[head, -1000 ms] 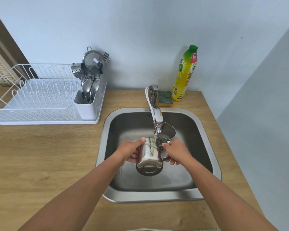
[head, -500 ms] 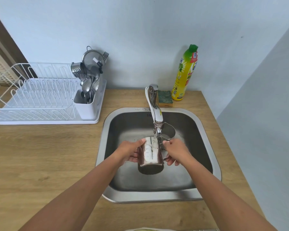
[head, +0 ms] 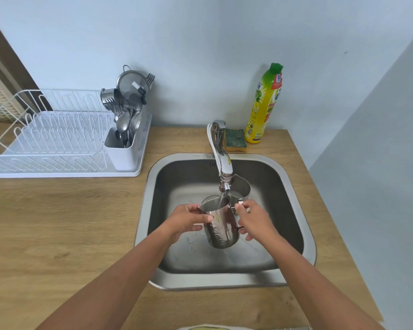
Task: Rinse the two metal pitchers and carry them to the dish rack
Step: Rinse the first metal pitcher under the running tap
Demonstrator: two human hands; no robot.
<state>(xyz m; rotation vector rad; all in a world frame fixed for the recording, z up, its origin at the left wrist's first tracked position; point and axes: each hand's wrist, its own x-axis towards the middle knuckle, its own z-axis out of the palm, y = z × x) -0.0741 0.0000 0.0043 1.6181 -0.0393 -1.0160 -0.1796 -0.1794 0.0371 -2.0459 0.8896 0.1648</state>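
A shiny metal pitcher (head: 221,225) is held upright over the sink (head: 293,206), its mouth under the tap (head: 221,160). A thin stream of water runs into it. My left hand (head: 186,220) grips its left side near the rim. My right hand (head: 253,219) holds its handle on the right. A second metal pitcher (head: 240,190) stands in the sink just behind, partly hidden by the tap. The white dish rack (head: 50,141) sits on the counter at the left.
A cutlery holder (head: 126,148) with spoons, forks and a strainer fills the rack's right end. A green sponge (head: 235,140) and a yellow dish soap bottle (head: 264,106) stand behind the sink. The wooden counter (head: 65,222) spreads left; a wall rises at the right.
The pitcher has turned from tilted, with its base toward me, to upright with its mouth under the running water. Both hands keep their hold.
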